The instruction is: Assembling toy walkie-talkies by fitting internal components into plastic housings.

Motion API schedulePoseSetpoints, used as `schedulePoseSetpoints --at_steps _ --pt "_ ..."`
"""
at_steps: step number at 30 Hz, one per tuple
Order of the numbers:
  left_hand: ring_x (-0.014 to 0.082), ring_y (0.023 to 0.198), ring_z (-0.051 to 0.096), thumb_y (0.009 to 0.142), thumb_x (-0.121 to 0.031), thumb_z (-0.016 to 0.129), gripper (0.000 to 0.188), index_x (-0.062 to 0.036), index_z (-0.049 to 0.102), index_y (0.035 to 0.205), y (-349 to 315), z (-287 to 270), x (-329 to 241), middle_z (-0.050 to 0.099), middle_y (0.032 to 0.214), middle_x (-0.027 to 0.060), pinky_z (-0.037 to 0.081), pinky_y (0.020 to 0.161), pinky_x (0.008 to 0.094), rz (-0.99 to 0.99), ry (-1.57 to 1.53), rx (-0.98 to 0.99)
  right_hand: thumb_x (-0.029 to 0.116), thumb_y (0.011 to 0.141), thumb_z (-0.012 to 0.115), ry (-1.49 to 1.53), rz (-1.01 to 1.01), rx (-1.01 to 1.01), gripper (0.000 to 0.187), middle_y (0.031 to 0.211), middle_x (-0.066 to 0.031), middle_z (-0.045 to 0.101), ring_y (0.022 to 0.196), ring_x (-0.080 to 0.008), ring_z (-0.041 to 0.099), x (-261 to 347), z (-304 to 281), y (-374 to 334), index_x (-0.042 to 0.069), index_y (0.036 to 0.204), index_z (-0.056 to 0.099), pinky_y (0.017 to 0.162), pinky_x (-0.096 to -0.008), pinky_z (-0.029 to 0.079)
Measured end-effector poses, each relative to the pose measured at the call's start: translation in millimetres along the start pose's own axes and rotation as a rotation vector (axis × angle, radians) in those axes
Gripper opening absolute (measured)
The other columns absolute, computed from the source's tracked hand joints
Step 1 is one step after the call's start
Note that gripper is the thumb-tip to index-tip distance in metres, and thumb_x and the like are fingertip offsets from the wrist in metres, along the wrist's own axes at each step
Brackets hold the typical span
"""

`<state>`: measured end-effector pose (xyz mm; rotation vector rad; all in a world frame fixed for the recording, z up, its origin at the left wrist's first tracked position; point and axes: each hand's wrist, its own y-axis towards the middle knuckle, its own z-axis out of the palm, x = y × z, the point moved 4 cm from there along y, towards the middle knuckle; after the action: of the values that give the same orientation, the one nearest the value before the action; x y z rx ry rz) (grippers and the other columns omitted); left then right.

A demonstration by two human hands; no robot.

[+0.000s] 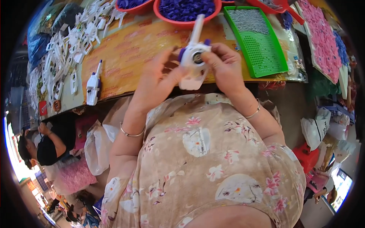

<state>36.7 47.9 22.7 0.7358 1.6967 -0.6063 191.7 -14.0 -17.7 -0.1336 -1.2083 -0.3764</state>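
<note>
I see the long worktable (125,49) running across the top of the view, its yellow-orange cover bending with the lens. On its left lies a big heap of white plastic parts (64,49); at its far edge stand red bowls of purple pieces (186,9), and to the right of them a green perforated tray (258,41) with a grey patch at its far end. A single finished white toy piece (92,85) lies alone near the table's near edge, left of the hands.

Both hands are raised over the table edge, meeting around a white plastic toy part (194,60). My left hand (157,78) has its fingers loosely curled, thumb and fingertips pinching the part's left side beside a small purple piece (181,53). My right hand (224,64) is closed around the part's right side, thumb pressed near the round dark hub at its middle.

The part's long axis runs nearly upright in the picture, its narrow stem pointing away from me toward the bowls, its broad end toward my chest.
</note>
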Motion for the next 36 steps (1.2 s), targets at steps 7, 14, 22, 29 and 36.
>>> schedulePoseSetpoints --at_steps 7,14,22,29,36 --pt "0.0025 0.064 0.052 0.088 -0.011 0.061 0.013 0.0012 0.065 0.088 24.9 -7.2 -3.0 0.061 0.077 -0.0019 0.041 0.056 0.0178 0.045 -0.324 -0.257 0.004 0.077 0.069 -0.415 -0.146 0.159 0.021 0.088 -0.0023 0.063 0.076 -0.0059 0.055 15.5 21.2 2.3 -0.002 0.096 0.061 0.067 -0.0221 0.045" --pt "0.0027 0.067 0.05 0.088 -0.012 0.06 0.013 -0.0005 0.065 0.089 40.4 -6.3 12.4 0.06 0.077 -0.0027 0.04 0.059 0.0185 0.07 -0.332 -0.251 0.006 0.077 0.069 -0.437 -0.11 0.105 0.02 0.081 -0.0022 0.063 0.073 -0.0054 0.054 8.5 14.3 5.9 -0.001 0.094 0.061 0.064 -0.0222 0.045" --pt "0.0022 0.061 0.05 0.088 -0.014 0.06 0.013 -0.0021 0.065 0.086 52.1 -6.6 16.8 0.06 0.072 -0.0024 0.038 0.054 0.0179 -0.016 -0.479 -0.245 0.008 0.083 0.062 -0.666 -0.279 -0.016 0.013 0.077 -0.0056 0.062 0.073 -0.0087 0.056 40.6 -16.0 32.4 -0.002 0.092 0.061 0.064 -0.0238 0.046" --pt "0.0046 0.055 0.053 0.084 -0.015 0.064 0.013 -0.0029 0.066 0.079 51.9 -5.5 40.8 0.061 0.068 0.0003 0.04 0.05 0.0186 -0.186 -0.528 -0.218 0.012 0.084 0.056 -1.269 -0.546 -0.264 0.021 0.09 -0.0104 0.065 0.084 -0.0255 0.063 80.6 -112.9 149.1 -0.002 0.098 0.061 0.074 -0.0359 0.049" --pt "0.005 0.054 0.053 0.084 -0.016 0.064 0.014 -0.0019 0.065 0.079 45.6 8.5 46.0 0.061 0.066 0.0004 0.041 0.048 0.0194 -0.235 -0.568 -0.192 0.028 0.094 0.041 -1.191 -0.45 0.006 0.035 0.113 -0.0204 0.058 0.1 -0.0324 0.058 58.3 -105.3 220.2 0.004 0.117 0.053 0.084 -0.0384 0.046"
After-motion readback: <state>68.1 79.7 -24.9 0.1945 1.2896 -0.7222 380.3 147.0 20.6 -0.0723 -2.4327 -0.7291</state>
